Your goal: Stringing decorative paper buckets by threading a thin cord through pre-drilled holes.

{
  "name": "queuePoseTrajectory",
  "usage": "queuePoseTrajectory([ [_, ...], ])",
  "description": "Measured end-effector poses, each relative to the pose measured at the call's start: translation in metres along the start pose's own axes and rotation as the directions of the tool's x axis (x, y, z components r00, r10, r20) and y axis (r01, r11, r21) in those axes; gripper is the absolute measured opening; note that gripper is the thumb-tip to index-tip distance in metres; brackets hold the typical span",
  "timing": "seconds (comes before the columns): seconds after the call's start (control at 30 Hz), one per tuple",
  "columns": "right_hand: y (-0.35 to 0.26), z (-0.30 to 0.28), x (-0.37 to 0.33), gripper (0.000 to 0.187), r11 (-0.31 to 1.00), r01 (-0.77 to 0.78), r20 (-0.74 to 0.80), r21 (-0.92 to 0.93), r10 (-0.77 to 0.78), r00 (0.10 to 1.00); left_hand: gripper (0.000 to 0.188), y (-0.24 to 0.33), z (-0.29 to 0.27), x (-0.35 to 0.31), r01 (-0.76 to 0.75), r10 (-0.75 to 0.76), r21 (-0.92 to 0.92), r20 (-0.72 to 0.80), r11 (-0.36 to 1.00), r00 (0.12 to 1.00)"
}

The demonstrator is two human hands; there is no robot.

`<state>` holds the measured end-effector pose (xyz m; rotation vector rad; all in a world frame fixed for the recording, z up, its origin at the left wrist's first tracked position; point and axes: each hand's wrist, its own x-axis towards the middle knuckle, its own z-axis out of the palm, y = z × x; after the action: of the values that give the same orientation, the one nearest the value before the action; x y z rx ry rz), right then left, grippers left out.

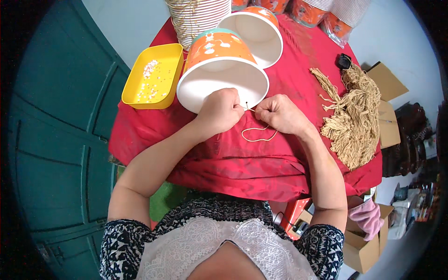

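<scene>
A large orange paper bucket (223,46) with a white inside lies on its side, its mouth facing me. At the near part of its rim my left hand (220,110) is closed, thumb and fingers pinched on a thin tan cord. Close by on the right, my right hand (283,115) pinches the same cord (259,140), which hangs below it in a loose loop on the cloth. A small dark spot shows on the rim between the hands. Whether the cord passes through it I cannot tell.
A second bucket (266,39) lies behind the first, beside a tall stack of nested buckets (198,21). At left sits a yellow tray (133,95) with small white and pinkish bits. A heap of tan cords (354,116) lies at right on the red cloth (242,172).
</scene>
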<state>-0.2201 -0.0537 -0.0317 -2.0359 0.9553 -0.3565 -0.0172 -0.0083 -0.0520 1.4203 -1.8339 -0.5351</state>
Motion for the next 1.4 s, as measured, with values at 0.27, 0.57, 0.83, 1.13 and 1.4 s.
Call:
queuePoseTrajectory([
  [0.27, -0.010, 0.002, 0.001, 0.030, 0.991, -0.085, -0.136, 0.102, 0.098, 0.986, 0.010, -0.001, -0.004, 0.003, -0.016, 0.022, -0.070, 0.078, 0.997, 0.997],
  [0.57, 0.002, 0.001, 0.005, 0.027, 0.970, -0.076, -0.169, 0.233, 0.118, 0.978, 0.009, -0.013, 0.004, 0.006, -0.051, 0.103, -0.422, 0.101, 0.905, 0.990],
  [0.83, 0.001, 0.003, 0.004, 0.026, 0.957, -0.072, -0.181, 0.281, 0.126, 0.975, 0.012, -0.009, 0.014, 0.004, 0.033, 0.055, -0.608, 0.126, 0.793, 0.991],
  [1.13, -0.009, 0.001, 0.001, 0.028, 0.954, -0.185, -0.136, 0.236, 0.221, 0.966, 0.007, 0.008, 0.006, 0.006, 0.239, -0.101, -0.598, 0.254, 0.766, 0.962],
  [1.4, -0.010, -0.018, -0.012, 0.022, 0.935, -0.187, 0.082, 0.300, 0.170, 0.982, 0.012, 0.007, 0.002, 0.007, 0.337, -0.146, -0.645, 0.333, 0.685, 0.932],
])
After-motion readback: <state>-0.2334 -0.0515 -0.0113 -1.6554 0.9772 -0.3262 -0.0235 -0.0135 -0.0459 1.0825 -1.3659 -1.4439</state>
